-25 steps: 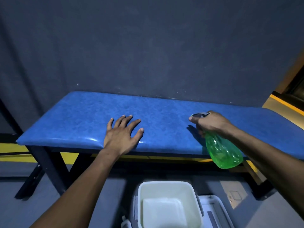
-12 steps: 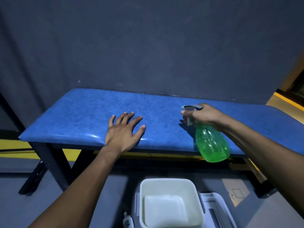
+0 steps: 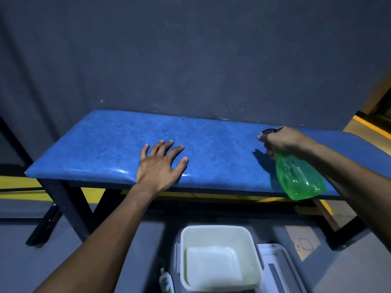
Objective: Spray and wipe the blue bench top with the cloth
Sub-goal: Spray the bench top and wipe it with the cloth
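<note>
The right hand (image 3: pixel 281 139) has its fingers wrapped round the green spray bottle (image 3: pixel 298 176), held over the right part of the blue desk (image 3: pixel 110 144). The left hand (image 3: pixel 159 163) lies flat, fingers spread. It should aim the spray left at the wide bare top, away from the front edge. No cloth shows.

Dark wall (image 3: pixel 190 49), grey floor (image 3: pixel 25 261)

On the padded blue vinyl bench top (image 3: pixel 110 144), bare room lies left of the flat left hand (image 3: pixel 160 166) and between it and the right hand (image 3: pixel 281 139) gripping the translucent green plastic spray bottle (image 3: pixel 298 176); a dark wall (image 3: pixel 190 60) closes its far edge.
</note>
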